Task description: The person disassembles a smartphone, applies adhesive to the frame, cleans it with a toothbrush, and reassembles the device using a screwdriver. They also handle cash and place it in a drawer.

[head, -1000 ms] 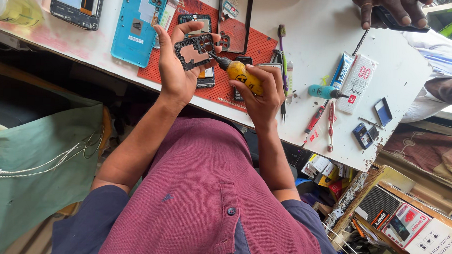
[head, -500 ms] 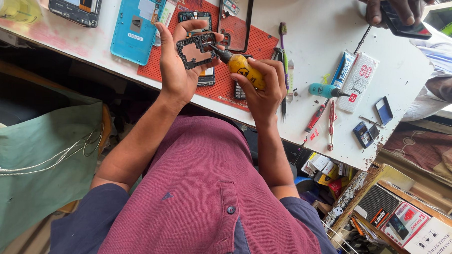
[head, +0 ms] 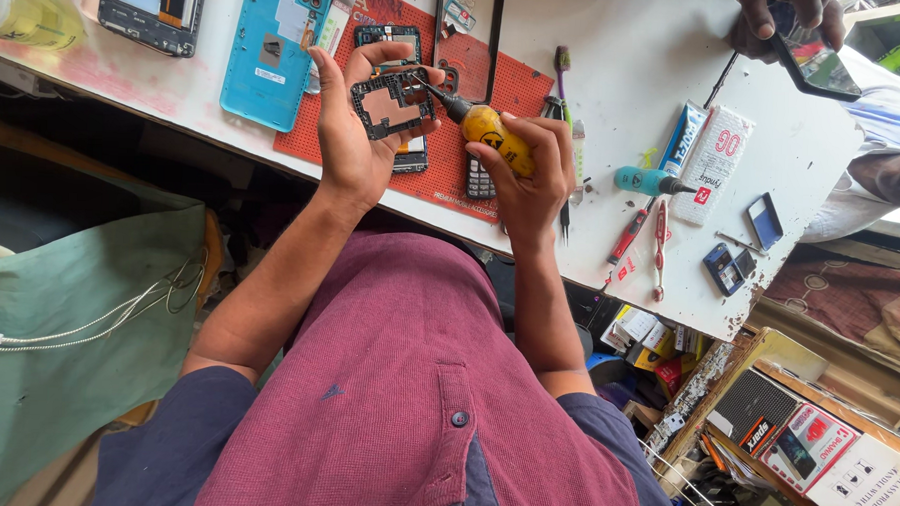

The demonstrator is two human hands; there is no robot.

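Observation:
My left hand (head: 352,145) holds a black phone inner frame (head: 391,103) up over the red work mat (head: 495,100). My right hand (head: 525,171) grips a yellow-handled screwdriver (head: 486,133); its tip touches the upper right corner of the frame. Under the hands, on the mat, lie a dark phone body (head: 409,160) and a small keypad phone (head: 479,181).
A light blue phone back cover (head: 277,47) and an opened phone (head: 153,8) lie at the left of the white table (head: 617,49). A teal screwdriver (head: 644,181), red tools (head: 630,234), a toothbrush (head: 562,67) and small boxes sit right. Another person's hand (head: 777,20) holds a phone at the far edge.
Both hands shifted slightly with the frame and screwdriver still together; the other person's hand at the far edge moved a little.

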